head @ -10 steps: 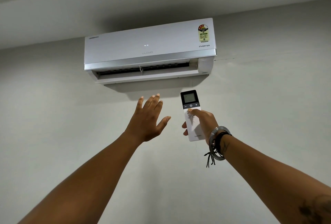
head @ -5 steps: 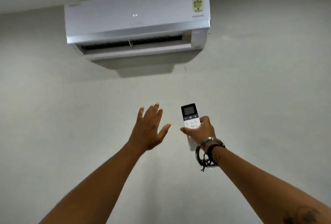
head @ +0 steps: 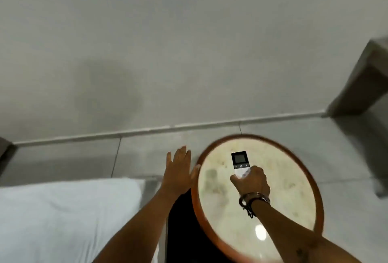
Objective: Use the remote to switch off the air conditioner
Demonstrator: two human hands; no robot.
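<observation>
My right hand [head: 251,182] grips the white remote [head: 240,163] by its lower half, and the dark screen end points away from me. The remote hovers over a round table [head: 310,172] with a pale marbled top and a wooden rim. My left hand [head: 178,170] is held flat with fingers together and thumb apart, holding nothing, just left of the table's rim. The air conditioner is out of view.
A bed with a white pillow [head: 63,210] fills the lower left. A grey wall [head: 168,42] meets the tiled floor [head: 63,157] at a white skirting. A grey block [head: 365,82] juts in at the right edge.
The view has swung down from the wall unit to the floor, the bed and the round table. Both hands have come down with it, and the remote stays in my right hand.
</observation>
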